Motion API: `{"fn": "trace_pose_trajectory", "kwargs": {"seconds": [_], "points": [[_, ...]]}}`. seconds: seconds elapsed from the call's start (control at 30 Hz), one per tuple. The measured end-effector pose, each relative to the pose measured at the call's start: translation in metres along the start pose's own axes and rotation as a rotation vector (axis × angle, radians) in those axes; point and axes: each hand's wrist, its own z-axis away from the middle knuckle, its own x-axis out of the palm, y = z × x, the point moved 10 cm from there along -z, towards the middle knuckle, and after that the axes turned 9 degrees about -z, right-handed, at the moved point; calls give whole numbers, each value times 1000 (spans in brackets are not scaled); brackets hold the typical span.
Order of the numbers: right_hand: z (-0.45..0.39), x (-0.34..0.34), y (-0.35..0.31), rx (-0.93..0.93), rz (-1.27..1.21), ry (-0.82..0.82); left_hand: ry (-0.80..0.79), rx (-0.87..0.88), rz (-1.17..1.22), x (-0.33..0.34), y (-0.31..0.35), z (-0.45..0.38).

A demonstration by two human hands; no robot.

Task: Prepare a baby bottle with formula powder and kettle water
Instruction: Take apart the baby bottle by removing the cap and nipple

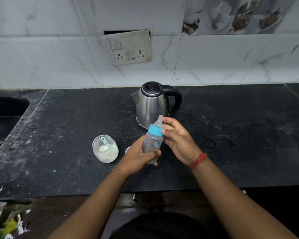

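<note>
I see a black granite countertop (pixel 67 118) across the middle of the frame, speckled with pale marks. A dark sink (pixel 3 116) sits at its left edge. Behind, white marble-patterned wall tiles (pixel 41 54) carry a grimy switch-and-socket panel (pixel 130 47) at upper centre, tilted, and a decorative printed tile (pixel 231 14) at upper right.

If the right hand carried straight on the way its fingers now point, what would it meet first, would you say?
Most likely the kettle. The right hand points up and left past the bottle's collar, which its fingers already touch, and the kettle stands just beyond, though depth is hard to judge.
</note>
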Motion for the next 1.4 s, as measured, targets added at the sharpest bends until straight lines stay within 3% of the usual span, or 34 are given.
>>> {"fn": "trace_pose_trajectory", "kwargs": {"seconds": [0.1, 0.23, 0.5, 0.67, 0.9, 1.07, 1.2, 1.3, 1.4], "points": [[3, 2, 1, 11, -34, -27, 2, -6, -19, -2, -1, 2], [5, 4, 1, -28, 129, 33, -19, -16, -30, 0, -2, 4], [10, 6, 12, 12, -29, 1, -14, -36, -55, 0, -3, 9], [10, 1, 10, -37, 81, 59, -34, -35, -83, 0, -1, 11], [7, -20, -12, -146, -47, 192, 42, -5, -91, -10, -10, 7], [14, -45, -17, -173, 276, 349, 118, 14, -142, -22, -25, -2], [19, -76, -1, -129, 582, 494, 160, 35, -333, -26, -24, -12], [19, -85, 9, -164, 842, 509, 217, 57, -379, -29, -23, -22], [19, -92, 24, -84, 961, 499, 227, 83, -462, -25, -28, -35]]}}
